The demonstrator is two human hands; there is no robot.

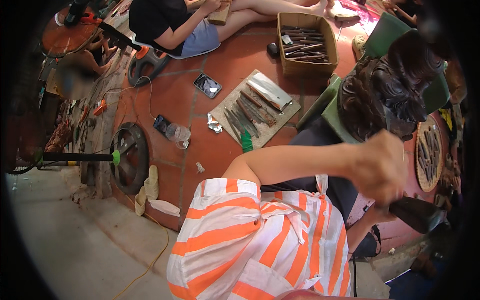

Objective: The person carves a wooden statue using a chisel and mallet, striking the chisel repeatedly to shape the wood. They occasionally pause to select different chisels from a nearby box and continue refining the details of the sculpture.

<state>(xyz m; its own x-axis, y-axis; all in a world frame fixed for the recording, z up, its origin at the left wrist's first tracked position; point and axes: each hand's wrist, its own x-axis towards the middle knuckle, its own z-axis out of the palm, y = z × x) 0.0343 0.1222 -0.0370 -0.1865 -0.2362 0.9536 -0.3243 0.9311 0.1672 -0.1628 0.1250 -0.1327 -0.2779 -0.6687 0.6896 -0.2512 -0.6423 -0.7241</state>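
My left arm reaches across to the right, and my left hand (382,167) is closed in a slightly blurred fist. What it grips, if anything, is hidden by the fingers. Just beyond the fist is a dark brown, glossy wood carving (385,90) with swirling relief, resting against a green chair (332,107). Below the left hand, my right hand (377,215) is partly covered by it. Fingers of the right hand wrap round the narrow end of a dark wooden mallet (420,215), whose thick head points right.
Carving tools (242,117) and a sharpening stone (270,90) lie on a board (227,107). A cardboard box (307,67) and a round woven tray (422,185) hold more tools. Phones (207,85), a plastic cup (178,134) and fans (130,157) stand left. Another person (162,25) sits ahead.
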